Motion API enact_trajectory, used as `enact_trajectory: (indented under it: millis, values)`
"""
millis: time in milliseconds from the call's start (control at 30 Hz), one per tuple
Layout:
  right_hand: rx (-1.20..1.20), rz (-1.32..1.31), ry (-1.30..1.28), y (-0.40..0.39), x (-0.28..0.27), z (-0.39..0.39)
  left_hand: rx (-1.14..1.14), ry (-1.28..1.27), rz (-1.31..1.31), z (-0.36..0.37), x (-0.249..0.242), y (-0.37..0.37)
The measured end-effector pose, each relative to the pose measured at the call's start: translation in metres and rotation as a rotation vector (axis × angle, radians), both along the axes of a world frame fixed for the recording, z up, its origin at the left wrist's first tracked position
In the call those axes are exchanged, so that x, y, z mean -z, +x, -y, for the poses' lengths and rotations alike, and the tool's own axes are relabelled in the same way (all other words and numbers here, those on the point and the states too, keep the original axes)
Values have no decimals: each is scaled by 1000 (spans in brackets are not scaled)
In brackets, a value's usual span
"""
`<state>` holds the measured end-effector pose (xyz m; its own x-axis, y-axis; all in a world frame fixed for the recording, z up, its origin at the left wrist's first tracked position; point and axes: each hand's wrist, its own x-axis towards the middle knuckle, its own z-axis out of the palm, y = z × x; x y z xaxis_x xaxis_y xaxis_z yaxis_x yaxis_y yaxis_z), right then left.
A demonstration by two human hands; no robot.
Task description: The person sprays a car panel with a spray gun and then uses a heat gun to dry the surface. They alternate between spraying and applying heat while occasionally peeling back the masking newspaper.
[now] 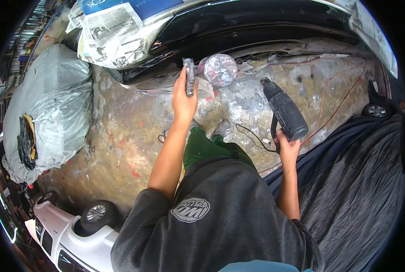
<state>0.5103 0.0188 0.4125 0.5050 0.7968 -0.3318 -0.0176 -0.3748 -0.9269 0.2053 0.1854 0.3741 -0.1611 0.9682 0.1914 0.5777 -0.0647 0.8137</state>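
Note:
My left hand (184,102) is raised in front of the dark car body, fingers closed along a narrow grey, shiny bar-like piece (189,77). What exactly that piece is, I cannot make out. Lower right, my right hand (287,147) grips a black heat gun (284,109) by its handle. The heat gun's metal nozzle (266,81) points up and to the left, apart from the car. Just right of the grey piece stands a round, paint-spattered stool or can top (220,70).
Newspaper masking (114,27) covers part of the black car (257,29) ahead. A sheet-covered vehicle (53,109) stands left, a white car (71,231) lower left. Dark cloth (352,186) drapes over something at right. A red cord (329,86) crosses the stained floor (121,131).

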Motion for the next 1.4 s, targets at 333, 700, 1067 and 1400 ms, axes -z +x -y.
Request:
enact_trajectory:
  millis: [333, 700, 1067, 1400]
  values:
    - [-127, -46, 18, 1, -10, -18, 71, 85, 35, 2, -6, 1]
    - [-467, -114, 224, -93, -11, -88, 46, 79, -13, 88, -18, -67]
    - [-622, 86, 209, -96, -4, -73, -97, -171, -139, 211, -13, -109]
    - [-388, 14, 241, -129, -2, -42, -481, -458, 230, 281, -30, -191]
